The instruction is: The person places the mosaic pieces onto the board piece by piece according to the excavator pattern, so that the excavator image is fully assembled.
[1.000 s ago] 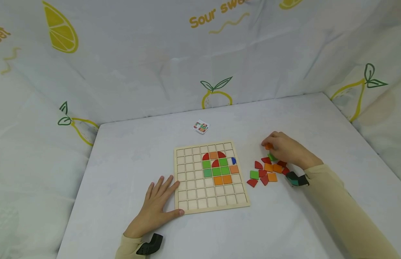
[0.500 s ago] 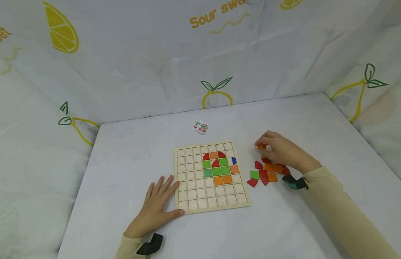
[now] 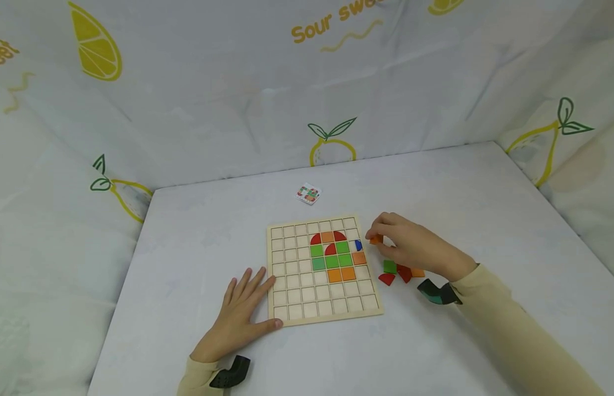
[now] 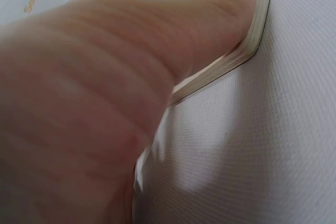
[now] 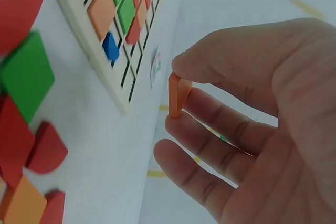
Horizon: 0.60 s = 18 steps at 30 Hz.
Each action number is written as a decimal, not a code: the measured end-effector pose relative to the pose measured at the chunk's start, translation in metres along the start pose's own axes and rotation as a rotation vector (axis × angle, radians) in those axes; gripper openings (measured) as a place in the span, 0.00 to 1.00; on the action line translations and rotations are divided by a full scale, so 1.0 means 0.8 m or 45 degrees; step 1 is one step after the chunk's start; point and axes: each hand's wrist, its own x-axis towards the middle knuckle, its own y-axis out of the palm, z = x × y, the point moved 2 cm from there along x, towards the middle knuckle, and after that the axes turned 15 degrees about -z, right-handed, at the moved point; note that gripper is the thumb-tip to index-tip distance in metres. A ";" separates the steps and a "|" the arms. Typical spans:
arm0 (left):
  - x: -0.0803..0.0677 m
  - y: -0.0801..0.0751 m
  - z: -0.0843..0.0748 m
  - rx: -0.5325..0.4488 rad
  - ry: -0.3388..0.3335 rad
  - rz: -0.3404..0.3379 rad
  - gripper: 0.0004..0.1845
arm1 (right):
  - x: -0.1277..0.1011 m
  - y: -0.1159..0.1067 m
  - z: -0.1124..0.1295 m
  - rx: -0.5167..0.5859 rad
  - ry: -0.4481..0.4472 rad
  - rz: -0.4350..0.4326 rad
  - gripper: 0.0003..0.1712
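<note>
A wooden grid board (image 3: 323, 308) lies on the white table, with red, green, orange and blue tiles (image 3: 336, 256) set in its upper right cells. My right hand (image 3: 411, 247) pinches a small orange tile (image 3: 376, 240) between thumb and fingers, just off the board's right edge; the right wrist view shows the orange tile (image 5: 175, 96) on edge near the board (image 5: 113, 80). My left hand (image 3: 242, 313) lies flat on the table, its thumb against the board's lower left corner (image 4: 252, 45).
Loose red, green and orange tiles (image 3: 398, 271) lie right of the board, partly under my right hand. A small picture card (image 3: 307, 194) sits behind the board. Fabric walls printed with lemons enclose the table on three sides.
My right hand has carried the orange tile left, from above the loose pile to the board's right edge. The left hand has stayed put.
</note>
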 end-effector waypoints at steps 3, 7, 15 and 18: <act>0.000 0.000 0.001 0.004 0.003 0.000 0.50 | -0.004 0.005 0.011 0.004 -0.052 0.003 0.13; 0.001 0.001 0.001 -0.002 0.006 -0.001 0.49 | -0.009 0.010 0.023 0.018 -0.088 0.031 0.13; 0.000 0.001 0.002 -0.003 0.012 -0.008 0.49 | -0.017 0.023 0.037 0.029 -0.216 0.014 0.12; 0.000 0.001 0.002 0.003 0.013 -0.008 0.49 | -0.019 0.027 0.040 0.019 -0.242 0.022 0.11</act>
